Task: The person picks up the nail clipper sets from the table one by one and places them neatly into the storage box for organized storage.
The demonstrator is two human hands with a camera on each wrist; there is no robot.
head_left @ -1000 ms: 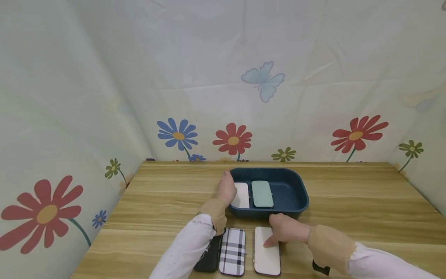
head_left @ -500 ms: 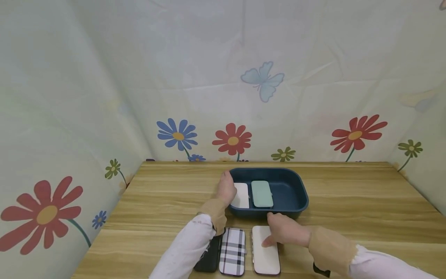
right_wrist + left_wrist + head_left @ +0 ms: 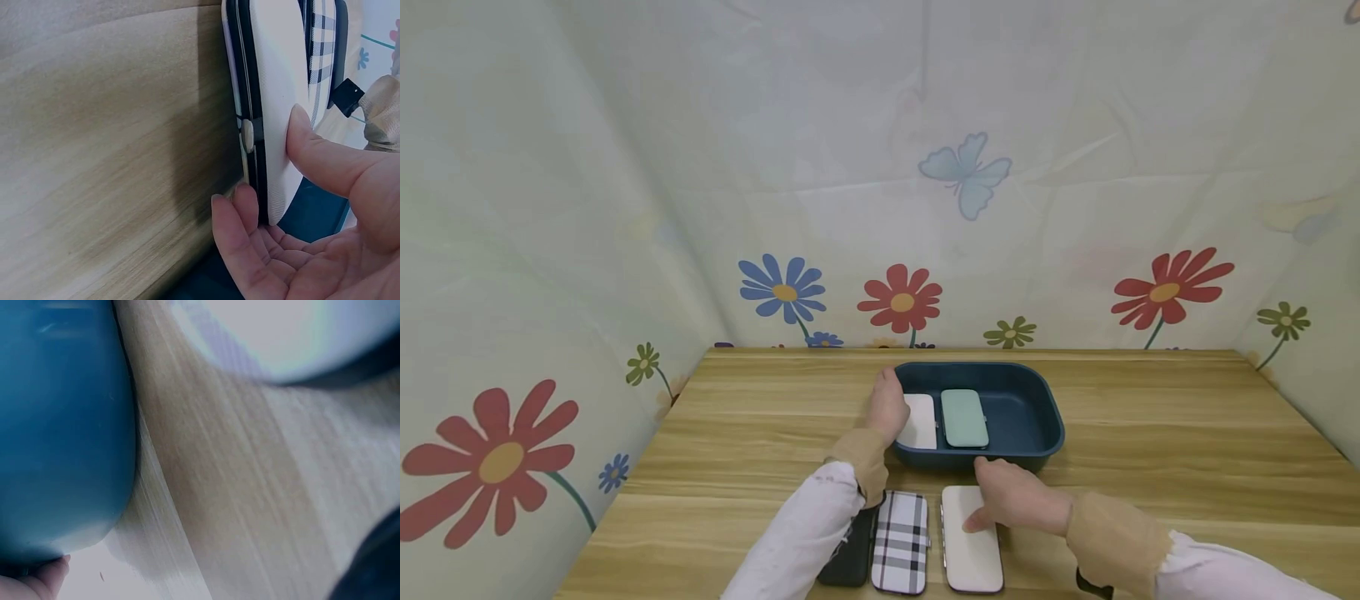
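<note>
My left hand [image 3: 889,407] holds the left end of a dark blue plastic bin [image 3: 1037,442]; its fingertips show by the bin's side [image 3: 69,444] in the left wrist view. Inside that bin lie a white case [image 3: 919,421] and a mint-green case [image 3: 965,418] side by side. In front of it, my right hand [image 3: 1018,496] grips the far end of a cream clasp case [image 3: 970,558]. The right wrist view shows my thumb pressed on the top face of this case [image 3: 281,75] and my fingers curled around its end and edge, near the small metal clasp [image 3: 248,135].
Left of the cream case lie a plaid clasp case [image 3: 900,542] and a black case [image 3: 848,554], the black one partly hidden by my left sleeve. They share a wood-grain table [image 3: 1165,433] with a flowered cloth [image 3: 1045,208] behind it.
The near-side cream case has shifted slightly to the left with my right hand. My left hand and the bin have stayed in place.
</note>
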